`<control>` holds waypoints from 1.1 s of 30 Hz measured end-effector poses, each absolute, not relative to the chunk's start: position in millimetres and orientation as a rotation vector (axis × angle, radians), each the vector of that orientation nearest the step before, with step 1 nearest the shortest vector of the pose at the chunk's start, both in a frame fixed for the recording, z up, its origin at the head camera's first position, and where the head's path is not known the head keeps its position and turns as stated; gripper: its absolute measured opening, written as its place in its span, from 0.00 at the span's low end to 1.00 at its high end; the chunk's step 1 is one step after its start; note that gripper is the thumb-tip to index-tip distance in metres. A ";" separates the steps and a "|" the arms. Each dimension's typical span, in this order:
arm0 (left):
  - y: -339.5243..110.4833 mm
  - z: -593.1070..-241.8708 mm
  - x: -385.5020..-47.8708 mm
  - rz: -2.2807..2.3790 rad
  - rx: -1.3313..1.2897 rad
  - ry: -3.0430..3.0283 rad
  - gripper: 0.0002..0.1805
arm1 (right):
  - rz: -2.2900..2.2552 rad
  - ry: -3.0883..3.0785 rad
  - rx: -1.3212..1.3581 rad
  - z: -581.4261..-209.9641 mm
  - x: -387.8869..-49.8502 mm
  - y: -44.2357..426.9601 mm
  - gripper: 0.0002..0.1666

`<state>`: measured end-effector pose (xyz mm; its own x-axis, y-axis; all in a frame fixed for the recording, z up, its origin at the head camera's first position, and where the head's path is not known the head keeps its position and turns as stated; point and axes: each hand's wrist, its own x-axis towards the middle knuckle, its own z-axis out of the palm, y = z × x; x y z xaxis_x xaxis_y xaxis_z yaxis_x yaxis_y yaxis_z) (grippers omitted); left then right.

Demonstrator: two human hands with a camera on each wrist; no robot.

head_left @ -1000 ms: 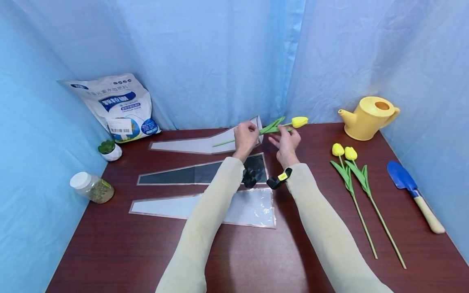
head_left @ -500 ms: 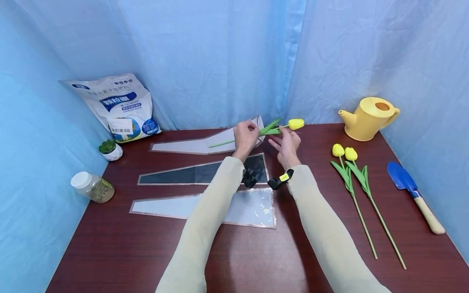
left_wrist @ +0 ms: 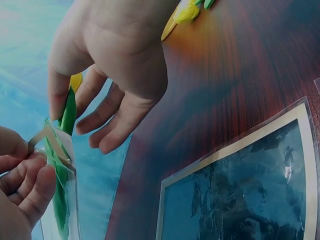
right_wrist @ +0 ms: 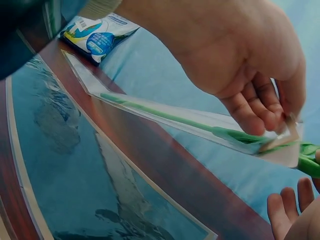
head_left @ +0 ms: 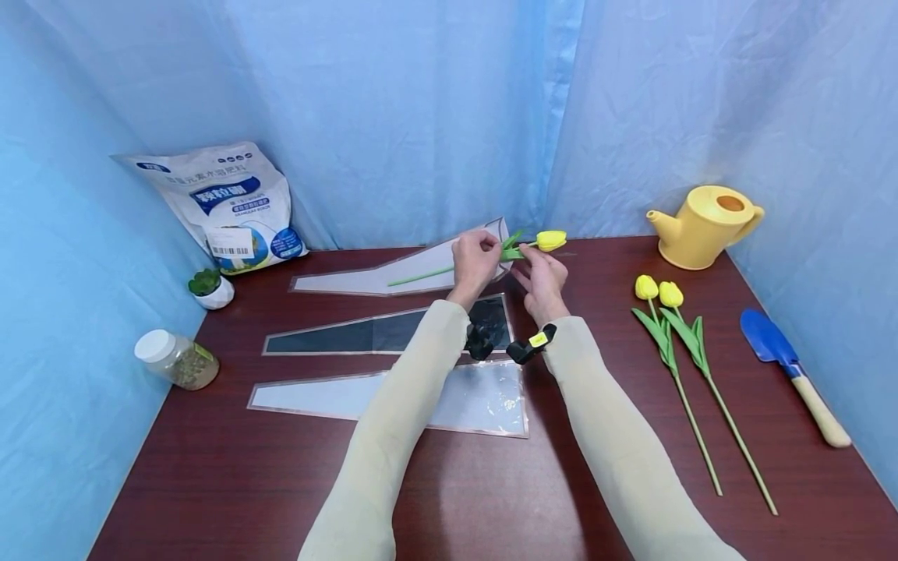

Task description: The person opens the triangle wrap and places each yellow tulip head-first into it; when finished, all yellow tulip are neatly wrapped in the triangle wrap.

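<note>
A yellow tulip [head_left: 551, 241] lies partly inside a white flower wrapping sleeve [head_left: 344, 280] at the back of the table. Its green stem runs left within the sleeve, while the bloom and leaf tips stick out on the right. My left hand [head_left: 475, 265] pinches the sleeve's open edge, as the right wrist view also shows at the sleeve mouth [right_wrist: 287, 145]. Just right of it, my right hand [head_left: 546, 284] holds the tulip by its leaves [left_wrist: 69, 112] below the bloom, thumb and forefinger together. The other right fingers are spread loosely.
A dark sleeve [head_left: 337, 336] and another white sleeve [head_left: 316, 396] lie nearer. Two tulips [head_left: 658, 290], a blue trowel [head_left: 768, 335] and a yellow watering can [head_left: 701, 230] are right. Left are a fertilizer bag [head_left: 238, 202], potted succulent [head_left: 212, 290] and jar [head_left: 178, 360].
The tulip has slid left, deeper into the sleeve, with the right hand shifting left along with it. The left hand keeps its pinch on the sleeve edge, nearly in place.
</note>
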<state>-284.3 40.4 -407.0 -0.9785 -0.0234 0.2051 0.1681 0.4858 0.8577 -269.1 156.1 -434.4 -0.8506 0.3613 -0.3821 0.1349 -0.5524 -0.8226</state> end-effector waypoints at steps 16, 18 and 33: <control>38.9 -412.7 -287.4 -1.535 -0.285 -2.558 0.11 | 2.528 -1.362 -0.760 -439.8 -274.4 152.0 0.02; 32.0 -415.3 -290.1 -1.486 -0.302 -2.574 0.11 | 2.522 -1.362 -0.762 -439.9 -274.2 152.0 0.02; -46.2 -431.6 -318.5 -1.085 -0.718 -2.949 0.53 | 2.526 -1.318 -0.735 -441.0 -269.0 157.7 0.04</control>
